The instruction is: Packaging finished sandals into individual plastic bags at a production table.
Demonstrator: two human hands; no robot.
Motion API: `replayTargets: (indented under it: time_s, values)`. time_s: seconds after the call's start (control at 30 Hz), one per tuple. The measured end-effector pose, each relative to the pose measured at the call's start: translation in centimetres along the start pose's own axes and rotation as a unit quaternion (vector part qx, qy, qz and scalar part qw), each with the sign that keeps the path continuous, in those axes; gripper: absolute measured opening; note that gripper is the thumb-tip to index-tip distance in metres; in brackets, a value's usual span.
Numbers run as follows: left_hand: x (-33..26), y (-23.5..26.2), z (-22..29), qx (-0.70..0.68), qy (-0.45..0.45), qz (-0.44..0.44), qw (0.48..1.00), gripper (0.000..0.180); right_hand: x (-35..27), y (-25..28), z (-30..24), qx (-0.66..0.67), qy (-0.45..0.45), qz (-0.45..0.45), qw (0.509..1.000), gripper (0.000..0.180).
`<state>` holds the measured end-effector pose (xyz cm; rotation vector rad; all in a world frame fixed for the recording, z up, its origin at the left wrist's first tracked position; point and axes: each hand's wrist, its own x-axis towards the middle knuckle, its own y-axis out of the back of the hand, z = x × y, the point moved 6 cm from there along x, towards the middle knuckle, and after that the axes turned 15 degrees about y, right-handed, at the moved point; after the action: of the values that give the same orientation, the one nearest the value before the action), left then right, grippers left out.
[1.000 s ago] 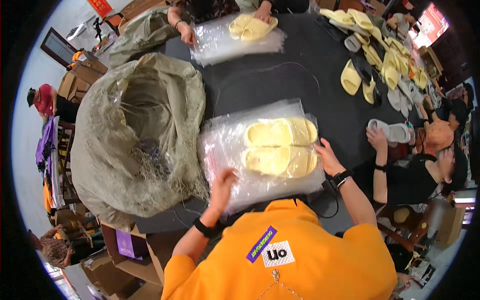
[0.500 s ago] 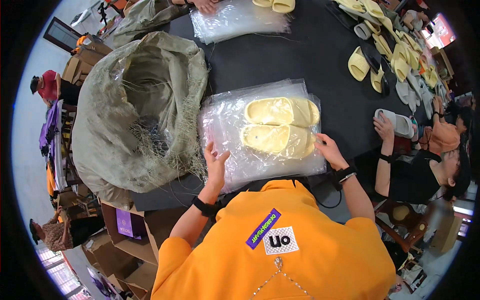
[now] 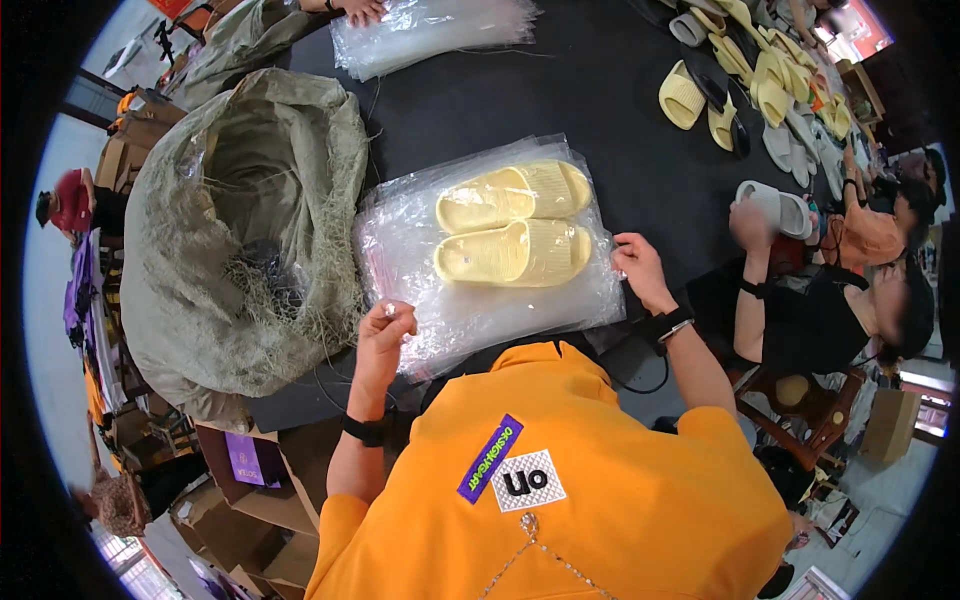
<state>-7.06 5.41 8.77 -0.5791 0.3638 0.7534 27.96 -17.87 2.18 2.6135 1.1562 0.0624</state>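
Note:
Two pale yellow slide slippers (image 3: 512, 252) lie side by side, toes to the right, on a stack of clear plastic bags (image 3: 570, 308). Shiny film of the top plastic bag (image 3: 410, 230) appears to cover them. At the bag's near left edge is my left hand (image 3: 385, 335), fingertips pinched on the plastic. My right hand (image 3: 643, 268) pinches the right edge of the bag, beyond the slippers' toes. Neither hand touches the slippers.
A large grey-green woven sack (image 3: 170, 270) gapes open at the left of the black table (image 3: 480, 100). Another person's hand (image 3: 360, 10) rests by more clear bags (image 3: 435, 35) at the far side. Loose slippers (image 3: 770, 90) pile up at right, near a person holding a grey slipper (image 3: 795, 215).
My left hand, open with spread fingers before, has closed on the bag's left edge. My right hand has moved from beside the slipper toe to the bag's right edge. The whole view has shifted.

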Motion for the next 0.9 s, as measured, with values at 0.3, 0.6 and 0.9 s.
replayTargets:
  time_s: [0.3,0.6,0.9]
  values:
    - [-1.5,0.1,2.4,0.144,0.003,-0.068,0.987,0.018,-3.8,-1.0,-1.6,0.08,-0.261,-0.081,0.959,0.035]
    - [-2.0,0.2,-1.5,-0.239,0.188,-0.206,0.93,0.03,-4.6,-1.0,1.0,0.071,-0.116,-0.073,0.988,0.023]
    - [7.0,-3.5,0.5,0.661,-0.261,-0.048,0.702,0.053,-3.5,-1.8,0.0,0.074,-0.158,-0.068,0.982,0.015]
